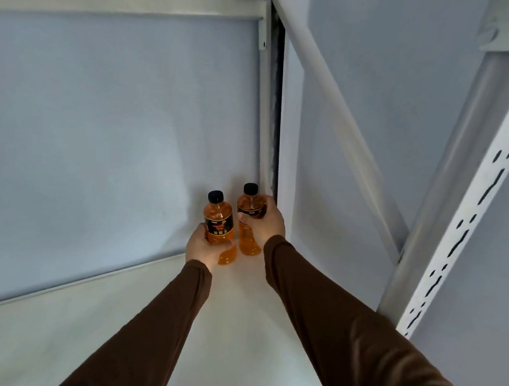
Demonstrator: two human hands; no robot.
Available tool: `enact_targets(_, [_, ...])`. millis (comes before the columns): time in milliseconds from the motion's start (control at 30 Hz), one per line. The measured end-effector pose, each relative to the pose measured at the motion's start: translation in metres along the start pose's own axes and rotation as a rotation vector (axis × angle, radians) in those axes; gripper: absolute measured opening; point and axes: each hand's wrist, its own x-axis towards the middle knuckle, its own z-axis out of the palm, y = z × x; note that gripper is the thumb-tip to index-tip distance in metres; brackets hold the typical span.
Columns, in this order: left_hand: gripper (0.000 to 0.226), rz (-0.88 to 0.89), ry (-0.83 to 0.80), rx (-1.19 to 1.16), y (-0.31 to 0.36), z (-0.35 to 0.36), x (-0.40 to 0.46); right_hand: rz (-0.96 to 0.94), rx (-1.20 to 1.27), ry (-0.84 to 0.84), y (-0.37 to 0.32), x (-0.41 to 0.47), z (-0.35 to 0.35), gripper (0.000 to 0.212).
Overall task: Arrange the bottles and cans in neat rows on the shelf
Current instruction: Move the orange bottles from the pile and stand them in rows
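Two small bottles of orange drink with black caps and black labels stand close together at the back right corner of the white shelf board [46, 337]. My left hand [203, 247] grips the left bottle [218, 220] around its lower half. My right hand [264, 223] is wrapped around the middle of the right bottle [249, 206], which sits slightly farther back, by the rear upright. Both bottles are upright and nearly touching. Brown sleeves cover both my forearms.
A pale wall panel [97, 131] closes the back of the shelf. A white diagonal brace [340, 123] and a slotted upright post [476, 195] bound the right side. A metal crossbeam [125, 3] runs overhead. The shelf board stretches to the left and toward me.
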Motion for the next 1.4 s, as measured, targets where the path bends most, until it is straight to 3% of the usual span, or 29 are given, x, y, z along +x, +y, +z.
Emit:
enact_targets(667, [0.061, 0.052, -0.056, 0.231, 0.008, 0.003, 0.016, -0.016, -0.033, -0.048, -0.002, 0.010, 0.002, 0.065])
enact_targets(967, [0.073, 0.232, -0.194, 0.642, -0.004, -0.038, -0.003, -0.037, -0.209, 0.039, -0.010, -0.018, -0.014, 0.071])
enact_targets(1133, [0.071, 0.324, -0.231, 0.919, -0.014, -0.079, -0.041, -0.109, -0.323, 0.101, -0.020, -0.062, -0.023, 0.056])
enact_targets(1400, [0.072, 0.269, -0.179, 1.063, -0.019, -0.152, -0.135, -0.345, -0.669, -0.166, -0.037, -0.160, 0.000, 0.053])
